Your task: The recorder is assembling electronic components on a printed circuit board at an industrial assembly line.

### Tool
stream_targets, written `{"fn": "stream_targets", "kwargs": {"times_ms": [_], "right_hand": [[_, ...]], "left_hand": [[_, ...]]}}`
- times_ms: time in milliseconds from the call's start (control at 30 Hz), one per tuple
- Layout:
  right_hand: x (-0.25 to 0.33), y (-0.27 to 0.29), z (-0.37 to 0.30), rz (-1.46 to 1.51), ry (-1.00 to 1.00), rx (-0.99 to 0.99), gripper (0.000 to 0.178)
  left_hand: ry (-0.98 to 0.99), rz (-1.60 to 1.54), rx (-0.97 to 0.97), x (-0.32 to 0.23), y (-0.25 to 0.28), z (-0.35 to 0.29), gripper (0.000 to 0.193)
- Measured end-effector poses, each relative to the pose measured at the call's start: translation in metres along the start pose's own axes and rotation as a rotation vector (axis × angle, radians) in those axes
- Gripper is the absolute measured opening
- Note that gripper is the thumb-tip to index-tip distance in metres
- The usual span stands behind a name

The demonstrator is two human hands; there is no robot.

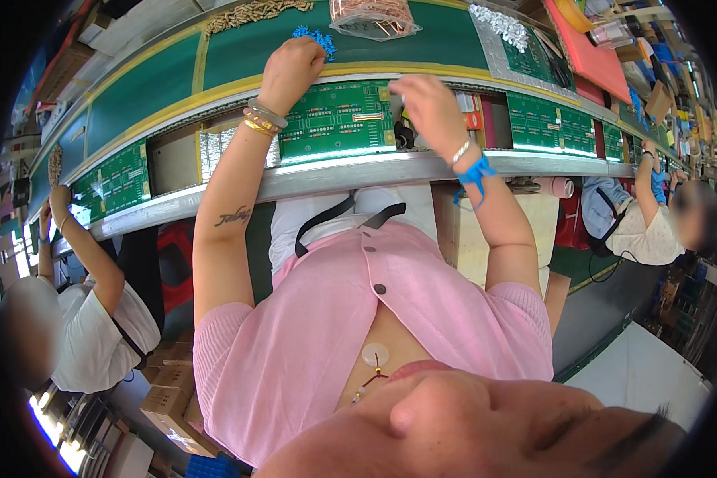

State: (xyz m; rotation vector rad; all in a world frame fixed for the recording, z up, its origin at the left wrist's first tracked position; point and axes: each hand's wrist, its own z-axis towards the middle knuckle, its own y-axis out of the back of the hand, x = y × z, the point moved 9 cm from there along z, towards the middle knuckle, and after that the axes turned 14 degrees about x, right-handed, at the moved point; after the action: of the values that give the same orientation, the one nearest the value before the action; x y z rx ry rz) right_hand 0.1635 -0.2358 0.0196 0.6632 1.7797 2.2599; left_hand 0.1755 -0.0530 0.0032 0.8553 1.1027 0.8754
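Spanning workshop (613,311): bench (442,44) — left fingers (318,51) near components (316,34), right fingers (406,84) near board (327,135); grips unclear.

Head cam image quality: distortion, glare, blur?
Head view: the metal rail curves toward the rim, corners black; head view: a bright patch at lower left looks blown out; head view: the co-worker's head at far left is blurred; head view: the green circuit board near both hands looks fairly sharp.
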Motion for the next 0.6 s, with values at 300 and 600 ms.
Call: {"fn": "stream_targets", "kwargs": {"times_ms": [300,600], "right_hand": [[-0.091,-0.013,0.085,-0.164,-0.369,-0.185,0.004],[-0.110,-0.042,0.101,-0.352,-0.392,-0.121,0.008]], "left_hand": [[0.242,-0.385,0.136,0.019,0.008,-0.036,0.013],[0.335,-0.624,0.188,0.020,0.003,-0.077,0.014]]}}
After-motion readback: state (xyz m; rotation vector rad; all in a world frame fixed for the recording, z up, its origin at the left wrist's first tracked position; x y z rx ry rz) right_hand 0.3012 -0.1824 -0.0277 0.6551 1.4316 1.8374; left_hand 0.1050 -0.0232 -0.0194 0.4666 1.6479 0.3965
